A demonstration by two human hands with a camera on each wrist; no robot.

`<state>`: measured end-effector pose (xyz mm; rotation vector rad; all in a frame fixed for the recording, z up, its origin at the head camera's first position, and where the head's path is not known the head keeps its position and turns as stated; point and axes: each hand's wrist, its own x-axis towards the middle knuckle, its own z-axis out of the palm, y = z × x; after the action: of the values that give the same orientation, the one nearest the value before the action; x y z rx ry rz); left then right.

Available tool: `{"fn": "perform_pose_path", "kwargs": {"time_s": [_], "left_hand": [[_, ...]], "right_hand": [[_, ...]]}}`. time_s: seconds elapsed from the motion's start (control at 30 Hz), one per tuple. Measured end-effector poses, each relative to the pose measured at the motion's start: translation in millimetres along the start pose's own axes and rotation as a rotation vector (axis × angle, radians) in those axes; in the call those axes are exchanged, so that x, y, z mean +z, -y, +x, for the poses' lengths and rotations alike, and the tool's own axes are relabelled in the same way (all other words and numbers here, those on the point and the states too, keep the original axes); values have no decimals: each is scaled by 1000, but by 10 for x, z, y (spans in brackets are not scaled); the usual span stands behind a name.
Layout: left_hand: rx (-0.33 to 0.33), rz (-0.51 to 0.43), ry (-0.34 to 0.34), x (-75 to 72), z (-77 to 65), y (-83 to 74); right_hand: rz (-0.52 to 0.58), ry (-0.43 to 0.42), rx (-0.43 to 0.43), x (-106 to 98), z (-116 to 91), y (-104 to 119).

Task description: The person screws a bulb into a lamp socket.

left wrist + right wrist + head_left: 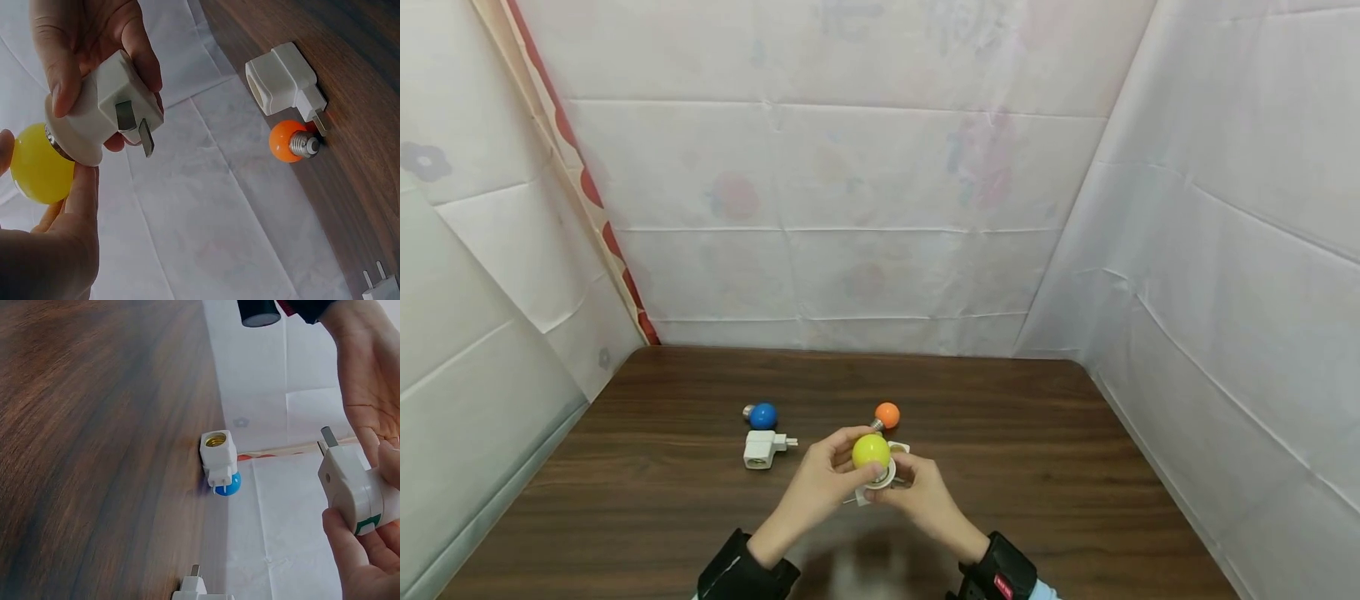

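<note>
My left hand [820, 479] holds a yellow light bulb [871, 451], fingers and thumb around its globe. A white plug-in lamp socket [81, 125] is gripped by my right hand [928, 500], thumb on one side and fingers on the other. The bulb's metal base sits at the mouth of this socket, with a strip of metal showing at the rim in the left wrist view. Two flat prongs [145, 137] stick out from the socket's plug end. In the right wrist view the yellow bulb is hidden.
Beyond my hands lies an orange bulb [887, 414], with another white socket [898, 447] close by, partly covered by my right hand. To the left, a blue bulb [763, 416] lies behind a third white socket [760, 451]. White sheets [850, 275] surround the wooden table [1037, 467].
</note>
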<state>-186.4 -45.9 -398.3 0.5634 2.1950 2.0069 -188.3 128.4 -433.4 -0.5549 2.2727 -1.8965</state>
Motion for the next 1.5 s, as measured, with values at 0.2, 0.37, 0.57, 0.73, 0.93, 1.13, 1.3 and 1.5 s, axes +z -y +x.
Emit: {"fn": "perform_pose_path", "kwargs": {"time_s": [0.2, 0.37, 0.57, 0.73, 0.93, 1.13, 1.3, 1.5], "left_hand": [[8, 41, 24, -42, 5, -10], [23, 44, 68, -87, 19, -15], [12, 84, 114, -168, 36, -25], [51, 241, 192, -286, 146, -159], [88, 506, 286, -333, 276, -368], [118, 640, 283, -301, 291, -459], [129, 667, 224, -291, 274, -456], [126, 665, 169, -304, 262, -428]], "right_hand": [[4, 8, 16, 22, 23, -29], [20, 15, 9, 44, 34, -27], [-4, 6, 8, 59, 43, -19], [-20, -13, -5, 32, 95, -33], [-41, -32, 25, 12, 132, -31], [-66, -53, 33, 26, 127, 34], [-65, -60, 49, 51, 90, 225], [-53, -69, 73, 58, 112, 200]]}}
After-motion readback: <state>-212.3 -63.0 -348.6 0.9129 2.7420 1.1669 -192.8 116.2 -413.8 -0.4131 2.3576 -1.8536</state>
